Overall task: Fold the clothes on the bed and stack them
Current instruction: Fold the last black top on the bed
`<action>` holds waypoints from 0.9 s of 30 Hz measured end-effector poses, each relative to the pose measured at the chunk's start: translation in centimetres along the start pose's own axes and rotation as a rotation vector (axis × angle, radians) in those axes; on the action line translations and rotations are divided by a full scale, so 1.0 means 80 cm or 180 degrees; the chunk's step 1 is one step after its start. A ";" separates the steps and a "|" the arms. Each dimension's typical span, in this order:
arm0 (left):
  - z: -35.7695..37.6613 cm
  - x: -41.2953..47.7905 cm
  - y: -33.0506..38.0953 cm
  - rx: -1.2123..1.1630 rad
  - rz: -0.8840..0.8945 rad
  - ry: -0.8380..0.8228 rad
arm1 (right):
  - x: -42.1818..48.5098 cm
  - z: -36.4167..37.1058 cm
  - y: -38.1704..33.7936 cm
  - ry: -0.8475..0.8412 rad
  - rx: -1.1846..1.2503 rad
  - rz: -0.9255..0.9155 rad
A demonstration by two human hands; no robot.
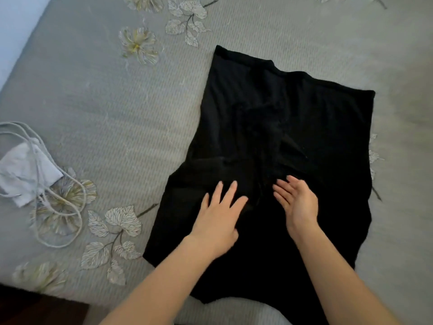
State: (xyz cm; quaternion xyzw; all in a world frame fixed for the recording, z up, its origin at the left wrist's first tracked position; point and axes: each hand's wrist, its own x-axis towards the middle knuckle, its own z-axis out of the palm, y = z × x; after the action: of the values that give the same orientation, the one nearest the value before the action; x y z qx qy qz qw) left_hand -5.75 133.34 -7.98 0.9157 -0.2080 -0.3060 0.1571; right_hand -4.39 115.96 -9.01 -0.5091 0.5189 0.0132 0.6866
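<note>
From the head view, a black garment (281, 118) lies spread on the bed (117, 102), right of the middle. It runs from the near edge, by the person, out across the grey flowered cover. Its far end is fairly flat, with one side reaching further up than the other, so I judge a panel has been turned in already. The middle is rumpled, with creases bunching just beyond the hands.

The left hand (218, 221) rests palm down on the cloth. Its fingers (230, 191) are straight, spread and released, grasping nothing. I take it to be pinning or smoothing the fabric so it does not slide. The right hand (297, 202) is just beside it, turned on edge with the palm facing the left hand. Its fingers (283, 191) are straight and also hold nothing. Whether they touch the cloth or hover over it I cannot tell. That pose looks ready to sweep the wrinkles flat or to slip under a fold.

The garment is directly under both hands, and the creased part lies just past the fingertips, between the two hands and a little further out.

Well apart, at the left edge of the bed, lies a pale cloth (23, 170) tangled with long white cords (70, 202), unfolded. I see no stack yet.
</note>
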 end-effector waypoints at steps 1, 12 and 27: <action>0.015 -0.006 -0.006 0.0176 -0.0102 -0.0133 | 0.004 -0.010 -0.002 -0.0010 -0.0003 0.0147; 0.052 -0.033 -0.067 0.0746 0.0147 0.0722 | 0.037 0.043 -0.023 0.0289 -0.2821 -0.2085; 0.056 -0.038 -0.050 -0.0267 0.0305 0.0500 | 0.048 -0.055 -0.040 -0.0190 0.0773 0.0338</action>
State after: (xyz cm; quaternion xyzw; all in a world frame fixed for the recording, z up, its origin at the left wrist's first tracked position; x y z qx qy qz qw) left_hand -9.61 137.54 -11.56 0.9185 -0.2256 -0.2338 0.2256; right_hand -3.91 109.31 -9.38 -0.3935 0.5222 0.0018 0.7566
